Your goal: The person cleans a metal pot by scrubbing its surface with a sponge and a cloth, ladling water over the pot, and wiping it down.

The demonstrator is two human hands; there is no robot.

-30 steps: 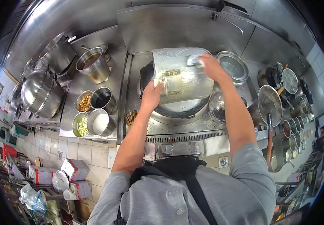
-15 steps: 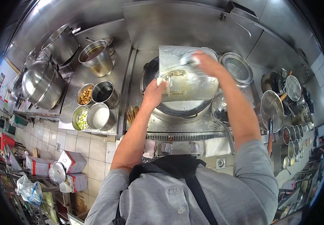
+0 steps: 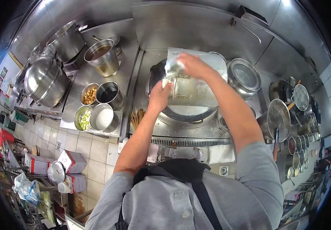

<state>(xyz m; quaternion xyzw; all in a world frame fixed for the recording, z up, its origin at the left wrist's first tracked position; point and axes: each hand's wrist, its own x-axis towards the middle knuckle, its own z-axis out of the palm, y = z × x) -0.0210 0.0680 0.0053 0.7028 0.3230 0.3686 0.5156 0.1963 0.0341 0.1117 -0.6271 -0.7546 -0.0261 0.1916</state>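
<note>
A large metal pot [image 3: 200,94] lies tipped on its side over the dark-rimmed wok [image 3: 190,117], its wall and riveted handle toward me. My left hand [image 3: 159,97] is closed at the pot's left edge beside the handle, with a bit of white cloth [image 3: 166,81] showing at the fingers. My right hand [image 3: 191,66] is closed on a white cloth [image 3: 173,66], pressed to the upper left of the pot's wet, whitish wall. The cloth is partly smeared by motion. My right forearm hides the pot's right part.
To the left stand a tall pot of brown liquid [image 3: 103,57] and several smaller containers, one with chopped green pieces [image 3: 84,120]. Bamboo sticks [image 3: 136,117] rest left of the wok. A round lidless pot [image 3: 245,76] and a strainer [image 3: 278,119] are at right.
My right hand has swept the cloth leftward and slightly down across the pot's wall. My left hand keeps its hold at the edge. The whole view has shifted slightly.
</note>
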